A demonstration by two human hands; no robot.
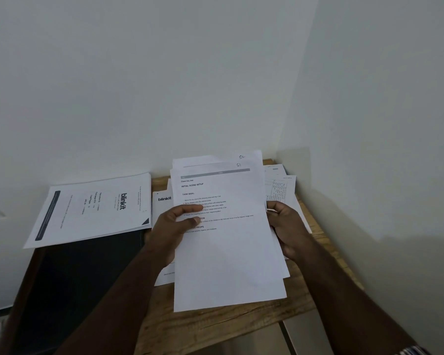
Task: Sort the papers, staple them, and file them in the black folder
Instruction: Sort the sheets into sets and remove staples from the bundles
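- White printed papers (228,247): small stack raised over the wooden table (215,326), my left hand (172,231) pinching the left edge, my right hand (290,231) gripping the right edge.
- Black folder (82,278): flat at left, another sheet stack (92,208) overlapping its far edge.
- Bare wood along the near table edge.

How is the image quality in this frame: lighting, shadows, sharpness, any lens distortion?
Head view: dim, soft light, no glare; a broad shadow falls on the right wall; headings on the held papers are readable, the fine print is smeared; wide-angle bending shows at the edges; the black folder is nearly featureless.
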